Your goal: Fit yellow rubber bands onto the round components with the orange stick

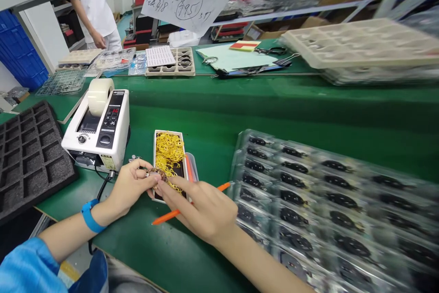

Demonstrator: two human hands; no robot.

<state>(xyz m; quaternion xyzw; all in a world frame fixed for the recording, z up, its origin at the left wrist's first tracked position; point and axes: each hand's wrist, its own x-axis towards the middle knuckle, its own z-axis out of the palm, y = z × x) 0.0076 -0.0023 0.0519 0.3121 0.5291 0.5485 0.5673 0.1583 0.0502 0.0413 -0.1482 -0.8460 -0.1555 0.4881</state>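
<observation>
A small round copper-coloured part point(158, 173) is pinched in the fingers of my left hand point(132, 188), which wears a blue wristband. The fingertips of my right hand point(206, 210) meet at the same part, partly covering it. An orange stick point(168, 217) passes under my right hand, tucked in its grip, with both ends showing. Just behind the hands lies a white box point(154, 146) of thin yellow rings point(168, 149). A second orange stick point(189, 168) leans along the box's right side.
A white tape dispenser point(118, 137) stands left of the box, beside a black foam tray point(37, 165). Clear plastic trays point(274, 146) of black oval parts fill the right. Scissors point(272, 50) and beige trays point(363, 41) rest on the back ledge. A person point(99, 14) stands beyond.
</observation>
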